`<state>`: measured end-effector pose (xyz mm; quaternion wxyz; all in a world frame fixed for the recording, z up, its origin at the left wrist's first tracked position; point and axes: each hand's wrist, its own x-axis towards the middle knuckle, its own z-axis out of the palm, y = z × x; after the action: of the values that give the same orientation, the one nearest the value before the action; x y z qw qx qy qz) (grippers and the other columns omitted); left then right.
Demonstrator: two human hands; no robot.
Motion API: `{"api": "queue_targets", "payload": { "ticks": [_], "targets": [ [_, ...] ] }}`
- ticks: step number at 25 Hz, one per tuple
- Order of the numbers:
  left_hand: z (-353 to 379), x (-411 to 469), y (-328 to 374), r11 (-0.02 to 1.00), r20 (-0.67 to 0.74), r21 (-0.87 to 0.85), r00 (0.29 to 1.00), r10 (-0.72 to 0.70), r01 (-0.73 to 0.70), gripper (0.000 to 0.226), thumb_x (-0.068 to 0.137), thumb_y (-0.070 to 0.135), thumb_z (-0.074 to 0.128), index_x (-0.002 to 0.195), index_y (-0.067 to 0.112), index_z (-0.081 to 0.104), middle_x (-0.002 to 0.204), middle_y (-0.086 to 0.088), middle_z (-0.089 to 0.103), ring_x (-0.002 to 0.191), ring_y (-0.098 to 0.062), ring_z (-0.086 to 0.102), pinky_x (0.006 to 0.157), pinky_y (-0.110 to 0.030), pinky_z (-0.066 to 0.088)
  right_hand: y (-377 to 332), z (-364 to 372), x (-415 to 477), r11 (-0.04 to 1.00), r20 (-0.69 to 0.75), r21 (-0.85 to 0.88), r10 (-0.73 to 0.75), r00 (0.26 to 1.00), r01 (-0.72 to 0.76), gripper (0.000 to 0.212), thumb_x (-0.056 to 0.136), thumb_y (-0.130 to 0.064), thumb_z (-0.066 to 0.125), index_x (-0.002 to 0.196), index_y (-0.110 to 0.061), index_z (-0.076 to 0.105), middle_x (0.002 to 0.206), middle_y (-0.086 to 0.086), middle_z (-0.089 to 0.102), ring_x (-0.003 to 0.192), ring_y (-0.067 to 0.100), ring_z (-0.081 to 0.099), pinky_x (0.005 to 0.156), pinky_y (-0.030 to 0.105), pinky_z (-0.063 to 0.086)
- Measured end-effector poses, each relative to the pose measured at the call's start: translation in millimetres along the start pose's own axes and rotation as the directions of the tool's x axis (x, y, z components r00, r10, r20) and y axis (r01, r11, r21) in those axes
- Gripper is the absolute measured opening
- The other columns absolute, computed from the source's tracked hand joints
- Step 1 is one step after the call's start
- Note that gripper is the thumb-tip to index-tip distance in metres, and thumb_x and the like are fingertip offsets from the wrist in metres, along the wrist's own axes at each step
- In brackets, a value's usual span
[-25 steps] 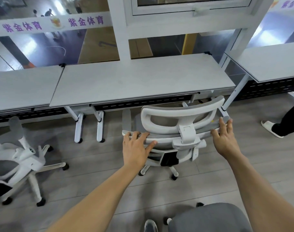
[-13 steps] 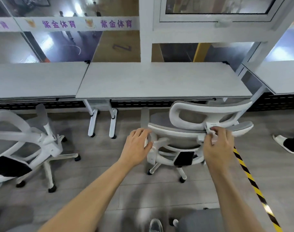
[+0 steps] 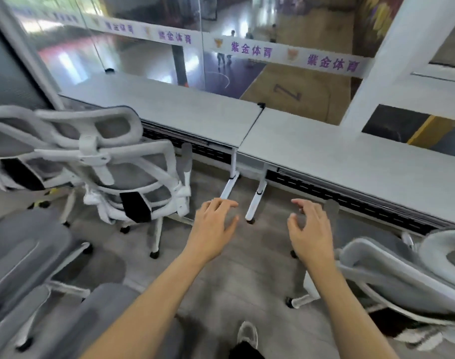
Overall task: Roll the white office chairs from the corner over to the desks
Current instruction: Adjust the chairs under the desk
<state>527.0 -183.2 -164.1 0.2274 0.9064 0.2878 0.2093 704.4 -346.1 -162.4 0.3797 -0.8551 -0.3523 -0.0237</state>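
Observation:
Both my hands hover over the floor and hold nothing. My left hand has relaxed, spread fingers. My right hand is loosely curled, just left of the white chair that stands at the right desk. Another white mesh-back chair stands at the left desk. More grey-seated chairs crowd the lower left, one seat under my left forearm.
The two grey desks run in a row along a glass wall with a purple-lettered banner. White desk legs stand just beyond my hands. A white pillar rises at the right. My shoe shows at the bottom.
Both hands have let go of the chair back they held. The view has swung left, so that chair now sits at the right edge and the left chairs fill the frame.

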Motion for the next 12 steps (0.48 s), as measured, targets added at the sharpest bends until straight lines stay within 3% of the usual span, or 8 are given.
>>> {"api": "queue_targets", "payload": {
  "ticks": [4, 8, 12],
  "targets": [
    [-39, 13, -73, 0.987, -0.120, 0.037, 0.981, -0.152, 0.157, 0.030, 0.095, 0.034, 0.057, 0.124, 0.027, 0.059, 0.120, 0.005, 0.059, 0.110, -0.024, 0.051, 0.096, -0.036, 0.041, -54, 71, 53, 0.989, 0.123, 0.087, -0.133, 0.983, 0.123, 0.032, 0.088, -0.012, 0.062, 0.119, -0.020, 0.062, 0.112, -0.001, 0.062, 0.106, 0.023, 0.058, 0.096, 0.042, 0.045],
    [-62, 45, -140, 0.941, -0.148, 0.080, 0.937, -0.315, 0.329, 0.032, 0.095, 0.035, 0.056, 0.125, 0.024, 0.060, 0.126, 0.001, 0.060, 0.117, -0.027, 0.051, 0.100, -0.039, 0.040, -103, 145, 108, 0.965, 0.246, 0.163, -0.240, 0.939, 0.204, 0.030, 0.092, -0.016, 0.060, 0.121, -0.022, 0.061, 0.111, -0.007, 0.059, 0.107, 0.015, 0.055, 0.098, 0.034, 0.043],
    [-87, 85, -202, 0.874, -0.200, 0.102, 0.871, -0.450, 0.475, 0.038, 0.096, 0.036, 0.054, 0.132, 0.027, 0.054, 0.135, 0.001, 0.054, 0.125, -0.025, 0.048, 0.106, -0.042, 0.039, -143, 226, 167, 0.926, 0.342, 0.247, -0.359, 0.868, 0.285, 0.030, 0.090, -0.018, 0.059, 0.119, -0.020, 0.062, 0.113, -0.004, 0.062, 0.103, 0.018, 0.058, 0.094, 0.035, 0.045]
  ]
}}
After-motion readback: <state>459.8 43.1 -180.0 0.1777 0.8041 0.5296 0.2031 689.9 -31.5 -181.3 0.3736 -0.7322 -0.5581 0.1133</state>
